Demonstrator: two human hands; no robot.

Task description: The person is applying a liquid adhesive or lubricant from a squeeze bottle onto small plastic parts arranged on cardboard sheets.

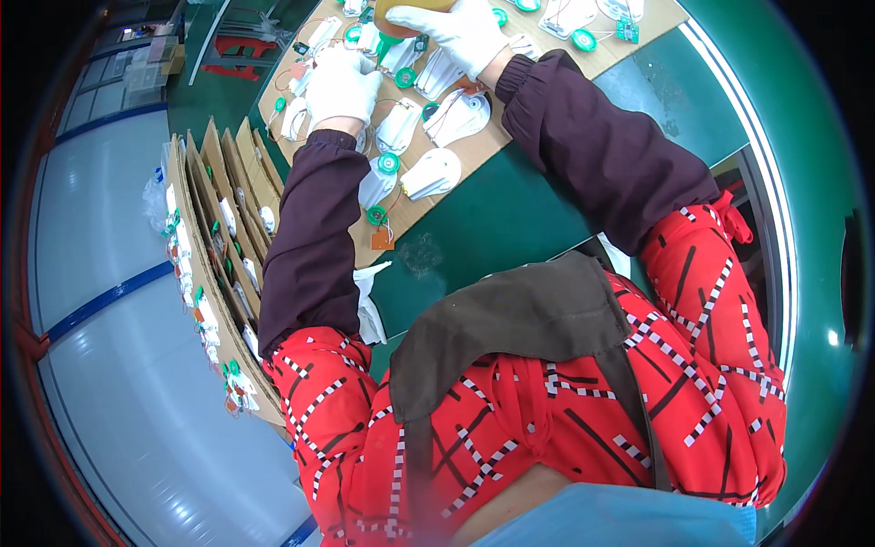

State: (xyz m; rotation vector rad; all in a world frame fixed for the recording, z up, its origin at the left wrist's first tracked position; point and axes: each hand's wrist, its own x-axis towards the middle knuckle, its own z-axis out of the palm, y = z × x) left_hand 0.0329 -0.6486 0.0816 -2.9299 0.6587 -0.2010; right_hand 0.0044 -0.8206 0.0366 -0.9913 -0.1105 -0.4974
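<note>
My right hand (pixel 460 38), in a white glove, grips a tan, rounded object (pixel 421 7) at the top edge of the view. Part of that object is cut off, so its kind does not show. To its left, my white-gloved left hand (pixel 341 89) reaches down among the parts with its fingers bent together; whatever they hold is hidden. Around both hands lie white plastic housings (pixel 458 118) with green round pieces (pixel 388 163) and thin wires. A small orange-brown circuit board (pixel 383 239) hangs by wires at the cardboard's near edge.
The parts lie on a cardboard sheet (pixel 497 137) on a green table (pixel 437 264). At left, upright cardboard sheets (pixel 219 196) stand in a row with similar parts between them. White paper (pixel 367 305) sticks out by my left forearm. A green board (pixel 627 30) lies far right.
</note>
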